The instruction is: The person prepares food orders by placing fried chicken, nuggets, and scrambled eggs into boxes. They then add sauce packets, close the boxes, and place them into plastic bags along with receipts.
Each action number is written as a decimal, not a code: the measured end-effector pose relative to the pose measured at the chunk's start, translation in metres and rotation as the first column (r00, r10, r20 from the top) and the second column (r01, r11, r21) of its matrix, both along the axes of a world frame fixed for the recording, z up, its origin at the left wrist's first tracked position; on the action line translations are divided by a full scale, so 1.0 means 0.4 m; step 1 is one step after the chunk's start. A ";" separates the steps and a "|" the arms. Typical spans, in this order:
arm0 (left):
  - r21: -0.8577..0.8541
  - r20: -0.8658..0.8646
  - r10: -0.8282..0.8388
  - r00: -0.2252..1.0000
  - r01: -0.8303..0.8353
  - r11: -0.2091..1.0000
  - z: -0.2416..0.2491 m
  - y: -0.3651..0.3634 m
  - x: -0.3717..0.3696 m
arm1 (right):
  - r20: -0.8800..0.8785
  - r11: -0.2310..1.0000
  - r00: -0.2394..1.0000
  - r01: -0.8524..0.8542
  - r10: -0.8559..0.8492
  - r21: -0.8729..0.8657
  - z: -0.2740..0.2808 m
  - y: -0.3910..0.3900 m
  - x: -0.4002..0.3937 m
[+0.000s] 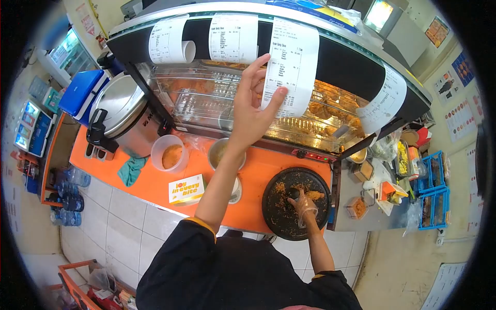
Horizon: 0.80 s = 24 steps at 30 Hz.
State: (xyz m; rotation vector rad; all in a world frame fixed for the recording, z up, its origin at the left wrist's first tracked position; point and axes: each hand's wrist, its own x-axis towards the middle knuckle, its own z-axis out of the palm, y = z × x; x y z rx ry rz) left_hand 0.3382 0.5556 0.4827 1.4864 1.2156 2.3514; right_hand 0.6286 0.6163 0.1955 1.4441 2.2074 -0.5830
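Note:
My left hand [256, 98] is raised to a long printed receipt [293, 67] hanging from the top edge of a glass food warmer. Its thumb lies on the front of the paper and its fingers curl at the left edge. Lower right, my right hand [304, 207], in a clear plastic glove, grips a dark, round-ended pestle [293, 194] over a wide black stone mortar [274, 222]. Golden crumbs are scattered in the mortar, and a piece of fried food [315, 195] lies beside the hand. The glove hides part of the pestle.
Behind the hands stands the lit food warmer [325, 111], with other receipts [233, 37] along its top. On the orange counter [253, 201] are a tub of orange crumbs [169, 154], a metal bowl [219, 152], a printed box [186, 189] and a large steel pot [124, 113].

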 end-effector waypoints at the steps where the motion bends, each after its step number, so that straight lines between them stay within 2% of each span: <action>1: 0.002 0.000 -0.023 1.000 0.023 1.000 0.003 0.000 0.001 | 0.015 1.000 1.000 0.006 -0.006 -0.010 0.006 -0.002 -0.001; 4: 0.010 -0.040 -0.041 0.998 0.041 0.999 0.010 0.011 -0.004 | -0.045 1.000 0.999 -0.016 0.016 0.005 -0.029 0.007 0.016; 7: 0.023 -0.039 -0.101 0.994 0.102 0.995 0.025 0.032 -0.018 | -0.018 1.000 1.000 -0.003 0.003 0.002 -0.034 0.013 0.010; 8: 0.028 -0.023 -0.134 0.991 0.134 0.991 0.029 0.035 -0.018 | -0.132 1.000 0.991 0.011 -0.012 -0.007 -0.064 0.021 0.032; 10: -0.101 -0.032 -0.183 0.983 0.179 0.979 0.032 0.020 -0.021 | -0.346 0.999 0.937 0.034 -0.040 -0.025 -0.132 0.052 0.095; 11: -0.162 -0.039 -0.202 0.979 0.193 0.968 0.037 0.014 -0.024 | -0.356 0.997 0.931 0.079 -0.079 -0.017 -0.095 0.046 0.111; 12: -0.159 -0.002 -0.249 0.968 0.245 0.956 0.039 0.003 -0.015 | -0.368 0.993 0.923 0.119 -0.114 -0.009 0.011 0.029 0.114; 13: -0.176 -0.010 -0.248 0.969 0.242 0.954 0.034 -0.003 -0.012 | -0.378 0.987 0.914 0.158 -0.148 -0.005 0.118 0.012 0.120; 14: -0.197 -0.016 -0.246 0.969 0.238 0.951 0.027 -0.012 -0.009 | -0.305 0.978 0.940 0.188 -0.152 0.093 0.205 0.006 0.120; 15: -0.220 -0.023 -0.245 0.969 0.235 0.947 0.021 -0.020 -0.003 | -0.325 0.967 0.936 0.197 -0.136 0.162 0.201 0.029 0.156; 17: -0.225 -0.010 -0.240 0.971 0.232 0.946 0.014 -0.039 0.016 | -0.306 0.936 0.951 0.145 -0.043 0.319 0.107 0.093 0.227; 19: -0.230 -0.006 -0.239 0.971 0.232 0.945 0.015 -0.051 0.031 | -0.218 0.949 0.975 0.038 0.033 0.313 -0.021 0.147 0.268; 20: -0.234 0.000 -0.237 0.971 0.231 0.944 0.012 -0.058 0.040 | -0.167 0.952 0.983 -0.020 0.075 0.306 -0.022 0.147 0.269; 23: -0.245 0.016 -0.249 0.968 0.246 0.938 -0.007 -0.068 0.048 | -0.224 0.968 0.975 0.056 0.001 0.246 0.027 0.157 0.265; 24: -0.257 0.036 -0.265 0.964 0.265 0.929 -0.024 -0.074 0.054 | -0.220 0.963 0.971 0.142 -0.091 0.230 0.073 0.138 0.242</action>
